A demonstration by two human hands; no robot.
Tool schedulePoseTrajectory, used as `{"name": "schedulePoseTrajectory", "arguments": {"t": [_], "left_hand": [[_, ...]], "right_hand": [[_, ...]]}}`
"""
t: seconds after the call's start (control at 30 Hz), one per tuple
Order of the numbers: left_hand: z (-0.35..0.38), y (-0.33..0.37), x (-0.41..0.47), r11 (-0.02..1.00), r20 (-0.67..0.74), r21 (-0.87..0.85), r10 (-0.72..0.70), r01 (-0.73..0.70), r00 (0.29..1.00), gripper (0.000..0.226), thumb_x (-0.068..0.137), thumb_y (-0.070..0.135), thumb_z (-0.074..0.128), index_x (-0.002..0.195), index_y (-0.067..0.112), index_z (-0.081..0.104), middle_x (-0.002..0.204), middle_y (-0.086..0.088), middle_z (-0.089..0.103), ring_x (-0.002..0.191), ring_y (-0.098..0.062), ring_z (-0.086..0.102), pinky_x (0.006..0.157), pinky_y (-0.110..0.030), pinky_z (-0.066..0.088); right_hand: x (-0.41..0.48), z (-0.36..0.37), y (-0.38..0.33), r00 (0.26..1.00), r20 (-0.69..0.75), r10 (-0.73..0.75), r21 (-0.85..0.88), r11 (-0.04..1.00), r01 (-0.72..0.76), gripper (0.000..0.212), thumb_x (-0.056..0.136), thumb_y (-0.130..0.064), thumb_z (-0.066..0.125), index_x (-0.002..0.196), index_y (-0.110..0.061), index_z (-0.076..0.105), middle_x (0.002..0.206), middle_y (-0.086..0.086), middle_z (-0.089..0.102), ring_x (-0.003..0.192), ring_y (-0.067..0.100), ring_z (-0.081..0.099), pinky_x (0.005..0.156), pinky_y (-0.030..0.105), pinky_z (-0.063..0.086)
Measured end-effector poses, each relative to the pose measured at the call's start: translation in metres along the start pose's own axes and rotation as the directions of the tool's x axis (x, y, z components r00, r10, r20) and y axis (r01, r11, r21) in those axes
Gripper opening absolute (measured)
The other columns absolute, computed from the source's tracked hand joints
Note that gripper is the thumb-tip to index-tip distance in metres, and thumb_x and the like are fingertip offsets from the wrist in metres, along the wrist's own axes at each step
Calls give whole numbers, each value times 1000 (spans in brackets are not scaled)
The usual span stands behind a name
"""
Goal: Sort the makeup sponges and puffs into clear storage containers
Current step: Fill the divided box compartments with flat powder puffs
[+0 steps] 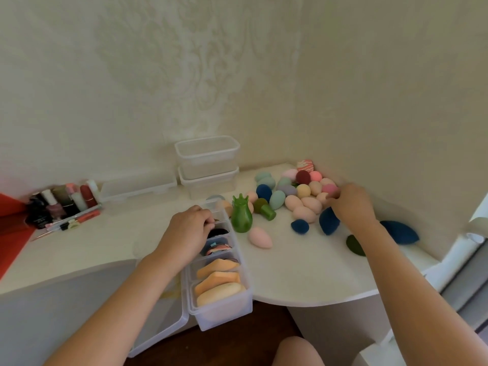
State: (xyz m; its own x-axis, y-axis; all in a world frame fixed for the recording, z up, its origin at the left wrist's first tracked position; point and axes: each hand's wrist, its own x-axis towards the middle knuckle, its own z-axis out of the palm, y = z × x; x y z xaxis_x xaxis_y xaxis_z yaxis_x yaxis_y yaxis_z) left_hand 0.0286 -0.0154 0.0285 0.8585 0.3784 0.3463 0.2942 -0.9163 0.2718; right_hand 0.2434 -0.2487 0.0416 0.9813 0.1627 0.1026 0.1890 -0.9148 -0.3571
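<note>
Bottles of cosmetics (63,202) crowd the back left corner of a white counter (290,273); their labels are too blurred to read. Two empty clear containers (208,165) are stacked at the back edge against the wall. The left hand (190,228) curls its fingers into the far end of a narrow divided container (224,310) that overhangs the front edge. Its fingertips are hidden, so I cannot tell what they hold. Orange puffs (219,276) fill the near compartments. A green holder (241,215) stands just beside it. A pile of makeup sponges (295,191) fills the back right corner. The right hand (351,204) reaches into the pile with bent fingers, motion-blurred and its grip unclear. Dark blue sponges (401,231) lie near the right edge, partly behind the forearm.
</note>
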Motion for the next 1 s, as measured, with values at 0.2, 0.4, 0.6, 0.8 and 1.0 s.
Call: {"name": "schedulePoseTrajectory", "arguments": {"t": [0.2,0.4,0.6,0.8,1.0], "left_hand": [[-1,1,-1,1000,8,28,-10,10,1000,16,95,20,51,101,15,65,102,-1,61,88,-19,58,77,-26,44],[0,-1,1,1000,23,19,-25,24,999,17,95,23,51,101,16,65,104,-1,62,90,-18,58,79,-26,44],[1,1,-1,990,18,-103,-95,96,995,30,94,22,54,123,17,53,109,0,66,102,-17,60,87,-25,45],[1,0,2,984,53,-118,-127,132,991,31,93,21,54,124,14,56,113,-4,65,109,-20,59,95,-30,44],[2,-2,0,989,42,-79,-121,124,992,25,94,26,53,115,16,62,110,-7,60,104,-23,57,92,-32,44]], "right_hand": [[0,-2,2,994,-108,-29,220,974,53,15,91,-8,54,91,-16,68,89,5,65,75,23,60,66,34,53],[-19,-22,-18,861,-444,-249,399,805,439,23,92,-7,53,112,-14,62,101,1,64,89,15,58,78,27,49],[-52,-34,-83,739,-355,-573,360,645,674,28,92,-9,56,117,-14,65,101,-1,53,87,10,53,77,16,40],[-78,1,-148,552,-82,-830,252,519,817,18,90,-12,57,104,-9,67,101,8,63,90,20,57,80,29,45],[-76,22,-165,579,54,-814,161,579,799,20,91,-12,51,108,-7,60,103,10,63,94,26,58,77,29,43]]}}
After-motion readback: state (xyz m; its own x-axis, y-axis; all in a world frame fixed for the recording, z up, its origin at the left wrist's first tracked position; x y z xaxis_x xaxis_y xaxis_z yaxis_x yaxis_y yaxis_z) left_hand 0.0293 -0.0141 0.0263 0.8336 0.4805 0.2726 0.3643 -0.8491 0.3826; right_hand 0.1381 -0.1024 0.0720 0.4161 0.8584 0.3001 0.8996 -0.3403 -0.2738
